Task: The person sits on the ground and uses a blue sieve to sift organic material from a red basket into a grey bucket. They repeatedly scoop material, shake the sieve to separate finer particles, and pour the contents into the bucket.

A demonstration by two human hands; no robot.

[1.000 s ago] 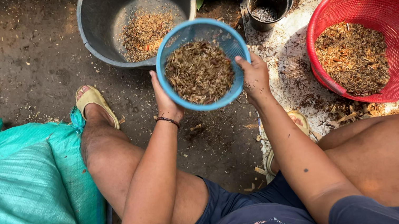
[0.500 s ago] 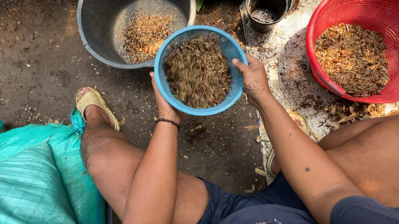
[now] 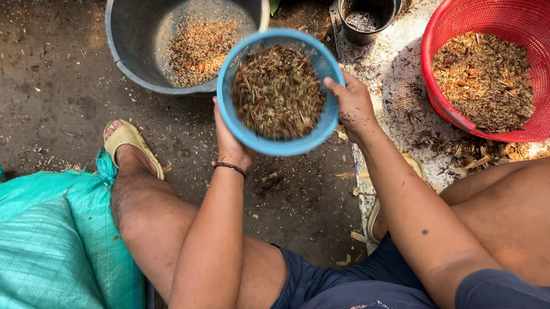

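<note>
Both hands hold the round blue sieve [image 3: 278, 91] by its rim, the left hand [image 3: 233, 143] under the near-left edge and the right hand [image 3: 354, 106] gripping the right edge, just in front of the grey tub [image 3: 130, 30]. To sift well, keep it level over the tub and shake gently. It is heaped with brown, chaffy plant bits.

Bare-armed, in dark navy shorts [image 3: 326, 293]; thin dark beaded bracelet [image 3: 229, 168] on left wrist; yellowish sandal [image 3: 131, 144] on left foot.
</note>
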